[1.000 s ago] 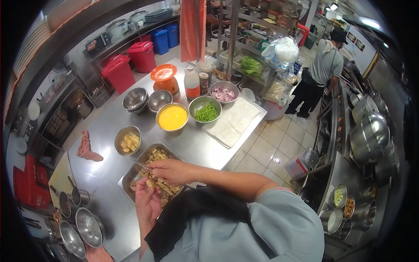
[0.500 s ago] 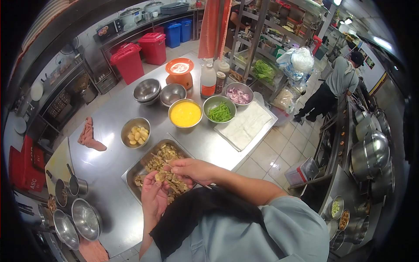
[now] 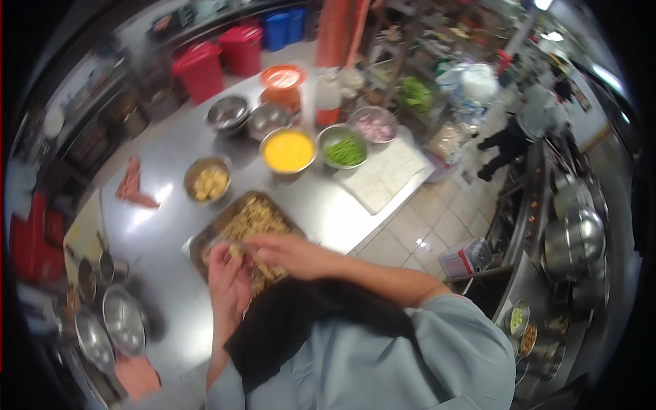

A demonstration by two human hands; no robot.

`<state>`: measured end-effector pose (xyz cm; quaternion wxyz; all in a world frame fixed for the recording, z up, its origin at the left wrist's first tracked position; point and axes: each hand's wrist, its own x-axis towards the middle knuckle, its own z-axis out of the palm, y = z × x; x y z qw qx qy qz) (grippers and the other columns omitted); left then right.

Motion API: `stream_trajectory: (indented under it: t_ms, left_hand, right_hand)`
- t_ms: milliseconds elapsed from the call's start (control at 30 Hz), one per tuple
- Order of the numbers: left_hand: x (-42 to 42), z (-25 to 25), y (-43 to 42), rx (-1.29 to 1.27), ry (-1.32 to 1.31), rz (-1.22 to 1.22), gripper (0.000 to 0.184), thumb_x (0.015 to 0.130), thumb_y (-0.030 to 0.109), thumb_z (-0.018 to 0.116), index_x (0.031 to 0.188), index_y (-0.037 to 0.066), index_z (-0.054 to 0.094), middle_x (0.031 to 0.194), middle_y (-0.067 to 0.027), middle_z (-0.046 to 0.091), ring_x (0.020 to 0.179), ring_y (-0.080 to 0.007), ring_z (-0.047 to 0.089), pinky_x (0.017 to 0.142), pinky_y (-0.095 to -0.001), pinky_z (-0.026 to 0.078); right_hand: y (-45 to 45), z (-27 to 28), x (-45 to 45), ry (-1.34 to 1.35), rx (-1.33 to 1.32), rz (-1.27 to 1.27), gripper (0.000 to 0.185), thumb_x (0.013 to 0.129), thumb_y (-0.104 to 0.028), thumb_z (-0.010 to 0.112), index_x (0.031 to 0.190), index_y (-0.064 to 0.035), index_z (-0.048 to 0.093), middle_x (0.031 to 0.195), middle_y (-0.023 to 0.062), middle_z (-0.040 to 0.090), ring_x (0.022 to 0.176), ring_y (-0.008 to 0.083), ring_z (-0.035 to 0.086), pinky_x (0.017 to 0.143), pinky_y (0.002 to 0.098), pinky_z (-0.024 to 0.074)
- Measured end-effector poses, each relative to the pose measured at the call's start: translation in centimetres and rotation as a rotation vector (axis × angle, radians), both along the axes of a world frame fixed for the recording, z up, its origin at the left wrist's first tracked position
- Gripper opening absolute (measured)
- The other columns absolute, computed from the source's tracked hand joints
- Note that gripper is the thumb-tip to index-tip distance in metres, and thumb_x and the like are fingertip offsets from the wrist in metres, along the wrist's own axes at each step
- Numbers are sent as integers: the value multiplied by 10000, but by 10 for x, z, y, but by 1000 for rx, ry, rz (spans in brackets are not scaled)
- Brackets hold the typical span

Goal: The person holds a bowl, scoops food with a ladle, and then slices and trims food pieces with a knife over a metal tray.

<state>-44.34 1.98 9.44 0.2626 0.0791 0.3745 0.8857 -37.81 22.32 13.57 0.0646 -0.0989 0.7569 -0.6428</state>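
Observation:
My left hand (image 3: 227, 277) is closed around a small yellowish-brown piece of food (image 3: 236, 251), held over a metal tray (image 3: 198, 240). Beside it, my right hand (image 3: 283, 254) has its fingers curled against that piece; what they grip is hidden and blurred. Under both hands the tray is heaped with chopped brownish-yellow pieces (image 3: 256, 217). Just beyond its far left corner stands a steel bowl (image 3: 189, 186) of pale yellow chunks (image 3: 210, 183).
Behind the tray stand a bowl of yellow liquid (image 3: 288, 152), a bowl of cut green vegetables (image 3: 344, 152) and a bowl of sliced purple onion (image 3: 374, 128). A white cloth-covered board (image 3: 383, 174) lies at right. Steel bowls (image 3: 124, 324) sit at left. A co-worker (image 3: 529, 123) stands far right.
The whole view has shifted slightly and blurred. Both hands have moved a little up and left, still close together over the tray. The left hand keeps hold of a piece.

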Motion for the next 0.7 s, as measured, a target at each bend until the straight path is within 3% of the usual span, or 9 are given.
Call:
stream_trajectory:
  t_ms: [100, 200, 400, 700]
  left_hand:
    - [1, -1, -2, 52, 34, -68, 350, 996, 13, 648, 1320, 90, 543, 1216, -106, 650, 1098, -232, 666, 953, -377, 550]
    - [9, -1, -5, 62, -7, -39, 358, 993, 0, 653, 1316, 110, 545, 1222, -91, 658, 1094, -240, 684, 970, -387, 551]
    - [18, -4, -7, 84, 58, -89, 372, 970, 21, 714, 1289, 96, 537, 1216, -63, 669, 1103, -207, 677, 973, -372, 548]
    - [27, 6, -17, 49, 86, -67, 328, 975, 11, 698, 1255, 38, 529, 1193, -74, 668, 1103, -176, 654, 962, -334, 532]
  right_hand:
    - [-6, 17, 10, -157, -108, -52, 496, 1080, -209, 546, 1544, -57, 464, 1188, 85, 656, 1009, 113, 591, 887, 281, 501]
    - [-10, 16, 18, -84, 11, -44, 544, 1064, -184, 591, 1557, -48, 405, 988, 49, 621, 882, 119, 563, 788, 291, 480]
    - [-16, 16, 23, -66, 30, -30, 571, 1055, -150, 605, 1564, -41, 369, 941, 44, 596, 846, 120, 554, 767, 297, 472]
    - [-19, 18, 23, -3, 108, -4, 481, 1059, -156, 613, 1501, -31, 470, 974, 50, 623, 884, 131, 584, 808, 306, 494]
